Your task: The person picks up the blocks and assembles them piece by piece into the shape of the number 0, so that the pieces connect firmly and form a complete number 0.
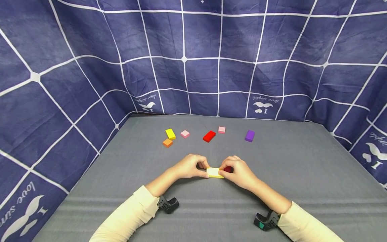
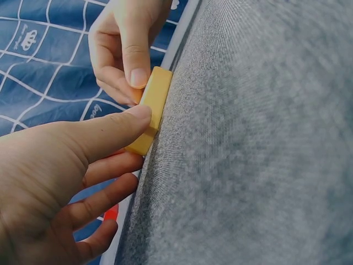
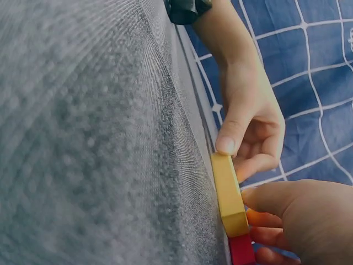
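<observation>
Two hands meet over a pale yellow block point(image 1: 215, 172) on the grey tabletop point(image 1: 211, 215) in the head view. The left hand point(image 1: 189, 166) pinches its nine o'clock end between thumb and curled fingers; the right hand point(image 1: 240, 173) pinches it close to the three o'clock end. A dark red block point(image 1: 228, 169) shows at that end, partly hidden by the right hand's fingers. Taking the held block as the clock's centre, a red block point(image 1: 209, 136) lies at twelve, with one pink block point(image 1: 221, 130) just past twelve and farther off. A second pink block point(image 1: 185, 134) sits near eleven. Between ten and eleven is a bright yellow block point(image 1: 170, 133), with an orange block point(image 1: 167, 143) just beside it at ten, and a purple block point(image 1: 249, 135) lies between one and two. A blue curtain point(image 1: 202, 40) with white lines hangs beyond.

From the left wrist, the left hand comes in at eight o'clock of the pale yellow block, thumb on its face, the lower fingers spread and bent. The right hand is towards twelve, thumb by the far end.

From the right wrist, the left hand's thumb touches the block's twelve o'clock end, and the right hand's fingers press its side from about three. The dark red block adjoins it at six.
</observation>
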Demonstrator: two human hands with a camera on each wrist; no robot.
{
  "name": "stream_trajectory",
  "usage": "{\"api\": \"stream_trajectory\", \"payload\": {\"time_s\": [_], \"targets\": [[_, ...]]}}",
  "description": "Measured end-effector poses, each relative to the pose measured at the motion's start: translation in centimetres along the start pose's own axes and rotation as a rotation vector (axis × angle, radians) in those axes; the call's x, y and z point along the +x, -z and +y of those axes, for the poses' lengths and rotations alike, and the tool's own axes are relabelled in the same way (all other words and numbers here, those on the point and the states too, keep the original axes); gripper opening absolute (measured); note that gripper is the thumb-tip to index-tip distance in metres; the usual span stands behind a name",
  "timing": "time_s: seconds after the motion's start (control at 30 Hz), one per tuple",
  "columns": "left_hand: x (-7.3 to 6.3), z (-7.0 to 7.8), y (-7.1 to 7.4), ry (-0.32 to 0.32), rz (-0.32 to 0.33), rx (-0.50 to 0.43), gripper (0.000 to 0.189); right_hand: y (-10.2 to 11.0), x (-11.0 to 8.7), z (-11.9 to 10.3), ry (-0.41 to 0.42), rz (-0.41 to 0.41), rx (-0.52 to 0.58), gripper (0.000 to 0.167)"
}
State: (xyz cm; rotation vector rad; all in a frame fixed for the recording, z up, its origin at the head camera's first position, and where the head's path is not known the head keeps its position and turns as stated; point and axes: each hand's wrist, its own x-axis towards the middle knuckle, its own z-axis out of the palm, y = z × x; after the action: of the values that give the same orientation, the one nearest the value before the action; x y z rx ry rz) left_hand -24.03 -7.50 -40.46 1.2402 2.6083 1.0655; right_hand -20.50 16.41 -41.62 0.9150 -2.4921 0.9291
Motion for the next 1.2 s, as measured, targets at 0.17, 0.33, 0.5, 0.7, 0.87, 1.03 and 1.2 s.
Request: {"api": "stream_trajectory", "payload": {"time_s": [0.17,0.33,0.5,0.7,0.87,1.03,1.2], "targets": [[0.0,-0.1,0.2,-0.011,-0.009,0.003,0.021,0.0,0.0,-0.1,-0.016,-0.011,0.005,0.011],[-0.3,-1.2,1.6,-0.027,0.013,0.066,0.020,-0.1,0.0,-0.2,-0.013,-0.011,0.007,0.011],[-1.0,-3.2,4.4,0.054,0.182,0.147,0.018,-0.1,0.0,-0.2,-0.011,-0.007,0.013,0.010],[-2.6,-5.7,7.2,0.262,0.355,0.255,0.022,-0.2,0.0,0.0,-0.011,-0.010,0.012,0.011],[-3.7,-7.2,8.2,0.370,0.437,0.326,0.025,-0.3,-0.2,0.1,-0.002,-0.002,0.016,0.012],[-4.3,-8.4,8.6,0.445,0.423,0.352,0.028,-0.3,-0.2,0.1,0.006,0.006,0.018,0.012],[-4.5,-8.7,8.5,0.496,0.391,0.346,0.031,-0.2,-0.2,0.1,0.003,0.007,0.015,0.013]]}}
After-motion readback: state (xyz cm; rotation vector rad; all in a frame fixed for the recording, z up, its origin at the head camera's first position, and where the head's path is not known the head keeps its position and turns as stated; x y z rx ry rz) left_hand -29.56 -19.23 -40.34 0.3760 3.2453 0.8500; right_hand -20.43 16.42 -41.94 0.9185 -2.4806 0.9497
